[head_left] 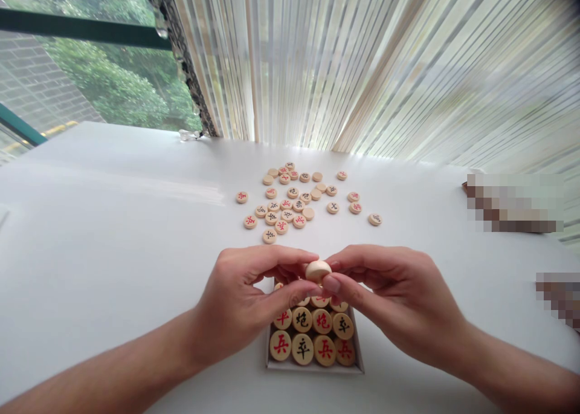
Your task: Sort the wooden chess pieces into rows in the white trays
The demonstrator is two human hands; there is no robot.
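Between the fingertips of both hands is a round wooden xiangqi piece (318,272), its plain side towards me. My left hand (254,287) pinches it from the left with thumb and fingers. From the right, my right hand (385,293) grips the same piece, thumb at its lower edge. Just below my hands lies a shallow box (316,368) holding rows of larger-looking xiangqi pieces (302,349) with red and black characters. My hands hide the far part of the box.
Several smaller-looking xiangqi pieces (286,204) lie scattered beyond my hands on the white table (113,232), some face down. Pixelated patches cover things at the right (512,202). A string curtain (299,57) hangs along the far edge, beside a window (104,57).
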